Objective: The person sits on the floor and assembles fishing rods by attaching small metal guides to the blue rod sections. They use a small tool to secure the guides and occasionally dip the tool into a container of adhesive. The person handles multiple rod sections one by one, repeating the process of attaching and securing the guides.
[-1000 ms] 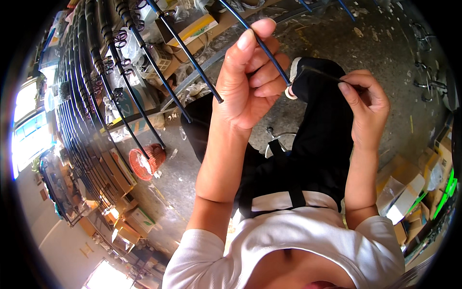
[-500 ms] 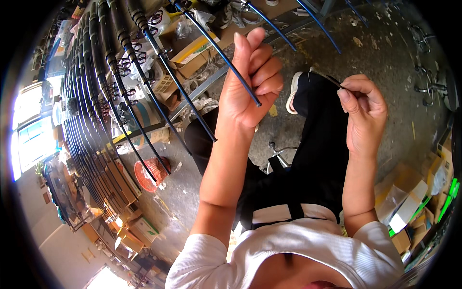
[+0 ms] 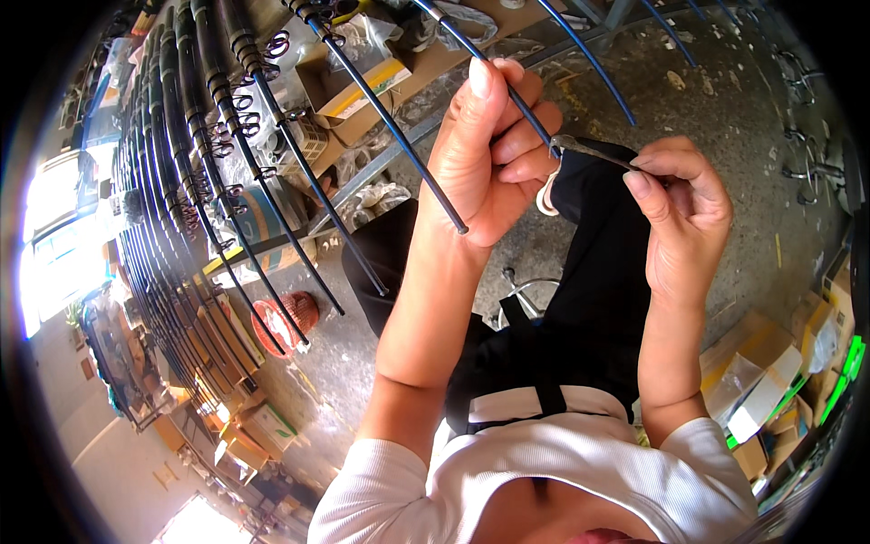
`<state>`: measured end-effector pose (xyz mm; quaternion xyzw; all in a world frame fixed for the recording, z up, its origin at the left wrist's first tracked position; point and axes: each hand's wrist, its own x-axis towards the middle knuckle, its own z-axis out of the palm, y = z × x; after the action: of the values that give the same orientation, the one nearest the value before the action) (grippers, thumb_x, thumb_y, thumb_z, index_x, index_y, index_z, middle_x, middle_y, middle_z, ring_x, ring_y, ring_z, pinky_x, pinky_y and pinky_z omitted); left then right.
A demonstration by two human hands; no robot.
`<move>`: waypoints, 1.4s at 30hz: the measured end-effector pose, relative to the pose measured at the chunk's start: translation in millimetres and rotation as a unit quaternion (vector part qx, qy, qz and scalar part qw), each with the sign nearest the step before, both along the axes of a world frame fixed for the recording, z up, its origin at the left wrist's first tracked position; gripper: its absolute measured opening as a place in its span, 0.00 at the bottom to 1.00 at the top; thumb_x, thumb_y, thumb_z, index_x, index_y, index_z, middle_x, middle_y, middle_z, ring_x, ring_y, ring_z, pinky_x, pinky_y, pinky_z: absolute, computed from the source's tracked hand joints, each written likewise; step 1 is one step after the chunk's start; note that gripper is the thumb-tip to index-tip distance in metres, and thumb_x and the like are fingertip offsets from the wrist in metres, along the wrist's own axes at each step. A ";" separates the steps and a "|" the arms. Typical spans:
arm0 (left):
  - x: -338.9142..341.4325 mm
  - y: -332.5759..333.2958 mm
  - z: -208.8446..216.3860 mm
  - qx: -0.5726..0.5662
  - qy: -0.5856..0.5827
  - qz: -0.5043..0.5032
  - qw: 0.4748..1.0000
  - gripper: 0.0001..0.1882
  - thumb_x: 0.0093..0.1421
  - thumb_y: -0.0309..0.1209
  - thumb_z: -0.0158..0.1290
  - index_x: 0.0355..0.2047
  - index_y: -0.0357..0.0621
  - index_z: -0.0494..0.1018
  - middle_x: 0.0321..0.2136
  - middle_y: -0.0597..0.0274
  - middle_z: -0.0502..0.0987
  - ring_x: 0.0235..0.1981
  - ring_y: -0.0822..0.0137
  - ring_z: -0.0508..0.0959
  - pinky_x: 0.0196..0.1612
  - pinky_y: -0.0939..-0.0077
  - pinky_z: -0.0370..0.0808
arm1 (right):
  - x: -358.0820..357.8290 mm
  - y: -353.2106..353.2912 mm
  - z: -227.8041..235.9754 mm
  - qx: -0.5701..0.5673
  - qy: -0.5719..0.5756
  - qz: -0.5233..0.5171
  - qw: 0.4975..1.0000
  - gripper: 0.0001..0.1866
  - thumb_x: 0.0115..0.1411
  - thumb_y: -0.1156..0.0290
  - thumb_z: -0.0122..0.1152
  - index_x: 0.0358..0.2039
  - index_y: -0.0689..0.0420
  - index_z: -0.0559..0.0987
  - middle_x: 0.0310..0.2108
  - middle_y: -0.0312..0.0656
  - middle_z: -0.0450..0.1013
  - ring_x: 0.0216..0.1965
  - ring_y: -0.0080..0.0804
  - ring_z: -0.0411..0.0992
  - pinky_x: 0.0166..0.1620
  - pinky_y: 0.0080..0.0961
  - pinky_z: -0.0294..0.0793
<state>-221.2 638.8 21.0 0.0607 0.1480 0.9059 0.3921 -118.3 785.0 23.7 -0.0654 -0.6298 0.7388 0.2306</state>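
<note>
At the far middle of your reach, your left hand (image 3: pixel 494 154) seems to pinch a blue rod (image 3: pixel 526 108) between thumb and forefinger, and your right hand (image 3: pixel 687 195) pinches a slim dark tool (image 3: pixel 598 152) whose tip meets the rod's near end; you can't tell how firmly. A slack left pinch could let the rod roll and the tool skid off. The neighbouring rod (image 3: pixel 390 127), just left, could get knocked if your wrist shifts.
</note>
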 end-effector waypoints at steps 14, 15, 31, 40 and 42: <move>-1.0 -1.9 -2.0 0.013 0.007 -0.019 1.000 0.11 0.58 0.44 0.51 0.30 0.52 0.73 0.18 0.76 0.55 0.18 0.80 0.54 0.18 0.88 0.54 | 2.8 5.7 -7.6 0.036 0.002 0.003 0.999 0.07 0.48 0.85 0.61 0.29 0.64 0.76 0.30 0.38 0.69 0.30 0.18 0.67 0.34 0.13 0.68; -0.9 -1.8 -1.9 0.014 0.006 -0.019 1.000 0.11 0.58 0.44 0.51 0.30 0.52 0.73 0.18 0.76 0.55 0.18 0.80 0.54 0.18 0.88 0.54 | 2.9 5.8 -7.9 0.038 0.003 0.002 0.999 0.07 0.48 0.85 0.61 0.29 0.64 0.76 0.30 0.38 0.69 0.30 0.18 0.67 0.34 0.12 0.68; -2.0 -2.7 -0.4 0.038 0.002 -0.034 0.999 0.11 0.60 0.42 0.49 0.35 0.52 0.75 0.17 0.75 0.55 0.18 0.80 0.54 0.18 0.88 0.54 | 6.5 11.1 -12.4 0.052 0.001 -0.001 0.999 0.07 0.49 0.86 0.61 0.29 0.64 0.75 0.31 0.38 0.69 0.30 0.18 0.67 0.33 0.12 0.68; -2.1 -3.2 -1.5 0.050 0.010 -0.037 0.998 0.11 0.61 0.40 0.47 0.38 0.51 0.75 0.17 0.75 0.55 0.18 0.79 0.54 0.18 0.88 0.54 | 2.8 9.1 -12.4 0.046 -0.004 -0.001 0.999 0.06 0.49 0.84 0.62 0.28 0.63 0.76 0.30 0.37 0.69 0.29 0.17 0.67 0.32 0.12 0.67; -2.5 -3.8 -2.3 0.051 0.013 -0.038 0.998 0.11 0.61 0.40 0.47 0.38 0.51 0.75 0.17 0.75 0.55 0.18 0.79 0.54 0.18 0.88 0.54 | 2.4 10.3 -12.6 0.055 -0.003 0.000 0.998 0.06 0.48 0.84 0.62 0.29 0.63 0.76 0.30 0.37 0.69 0.29 0.17 0.67 0.32 0.12 0.67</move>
<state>-223.7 635.0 18.7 0.0978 0.1040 0.8958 0.4209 -115.9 795.3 11.1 -0.0545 -0.6703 0.7028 0.2319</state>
